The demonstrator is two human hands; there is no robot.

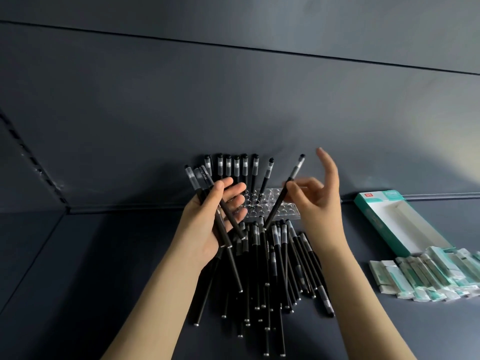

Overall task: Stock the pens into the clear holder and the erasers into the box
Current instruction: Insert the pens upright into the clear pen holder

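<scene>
Fingertips (291, 187) round pen (275, 207); left hand (203, 234) round bundle (204, 178)

**Single view.** A wide-angle camera worn on the person's head faces forward and down onto a dark grey shelf (104, 268), toward its back panel (233, 100). The left hand (210, 222) and right hand (317, 201) sit close, mid-frame, above loose black plastic pens (275, 255). Both forearms enter from the lower edge.

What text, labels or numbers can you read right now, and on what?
Nothing reads clearly.
Pens in left hand: white print on one, blurred.
Pen in right hand: no print shows.
Box: red tag, white marks too small.
Erasers: wrapper print blurred.
</scene>
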